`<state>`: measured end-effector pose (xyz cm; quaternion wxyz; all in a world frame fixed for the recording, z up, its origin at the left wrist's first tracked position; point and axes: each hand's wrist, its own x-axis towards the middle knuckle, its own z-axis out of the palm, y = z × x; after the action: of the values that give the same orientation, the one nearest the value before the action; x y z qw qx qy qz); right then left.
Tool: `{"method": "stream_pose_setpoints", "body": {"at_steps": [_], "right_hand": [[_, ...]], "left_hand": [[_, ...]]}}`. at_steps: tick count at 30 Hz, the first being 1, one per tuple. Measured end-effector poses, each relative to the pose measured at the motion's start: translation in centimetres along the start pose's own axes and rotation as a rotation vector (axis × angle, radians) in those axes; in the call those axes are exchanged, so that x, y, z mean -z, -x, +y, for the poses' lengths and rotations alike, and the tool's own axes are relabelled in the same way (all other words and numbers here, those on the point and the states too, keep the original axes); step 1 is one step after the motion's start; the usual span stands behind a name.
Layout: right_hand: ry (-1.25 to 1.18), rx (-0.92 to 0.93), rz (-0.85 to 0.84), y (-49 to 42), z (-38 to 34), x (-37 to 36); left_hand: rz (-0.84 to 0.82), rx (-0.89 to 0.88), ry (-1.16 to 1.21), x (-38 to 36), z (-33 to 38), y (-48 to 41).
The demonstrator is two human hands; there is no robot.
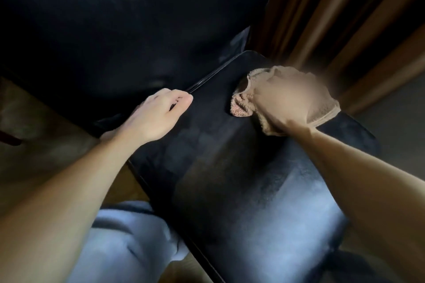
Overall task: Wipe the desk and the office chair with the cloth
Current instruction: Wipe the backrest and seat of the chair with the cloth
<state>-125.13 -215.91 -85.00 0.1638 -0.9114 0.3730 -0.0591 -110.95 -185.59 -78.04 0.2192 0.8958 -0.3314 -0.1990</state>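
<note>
A black office chair fills the view, its seat (230, 167) below me and its backrest (115, 18) rising at the upper left. My left hand (156, 115) grips the seat's left edge near the backrest, fingers curled over the rim. My right hand (292, 101), blurred by motion, holds a tan-pink cloth (241, 105) bunched under it and presses it on the far part of the seat. No desk is in view.
Brown curtains (345, 18) hang close behind the chair at the upper right. My leg in light grey-blue trousers (128, 236) stands at the seat's near left. Wooden floor (34, 145) shows to the left.
</note>
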Motion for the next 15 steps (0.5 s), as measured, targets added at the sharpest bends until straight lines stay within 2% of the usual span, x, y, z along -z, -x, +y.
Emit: {"method": "stream_pose_setpoints", "body": {"at_steps": [2,4,8,12,15], "right_hand": [[-0.014,0.065,0.029,0.4,-1.7,-0.8],[-0.022,0.166,-0.014,1.6,-3.9,-1.4],[-0.158,0.451,-0.093,8.5,-10.0,-3.2],[-0.338,0.688,-0.111,18.8,-14.0,-5.7],[-0.412,0.732,-0.213,24.2,-15.0,-5.8]], "left_hand": [[0.028,-0.021,0.059,0.1,-0.4,-0.4],[0.033,-0.063,0.075,-0.1,-0.1,-0.5],[0.05,-0.137,0.166,0.2,1.2,-0.2],[0.074,-0.091,0.292,1.2,2.4,1.1],[0.047,-0.038,0.305,1.4,3.0,2.6]]}}
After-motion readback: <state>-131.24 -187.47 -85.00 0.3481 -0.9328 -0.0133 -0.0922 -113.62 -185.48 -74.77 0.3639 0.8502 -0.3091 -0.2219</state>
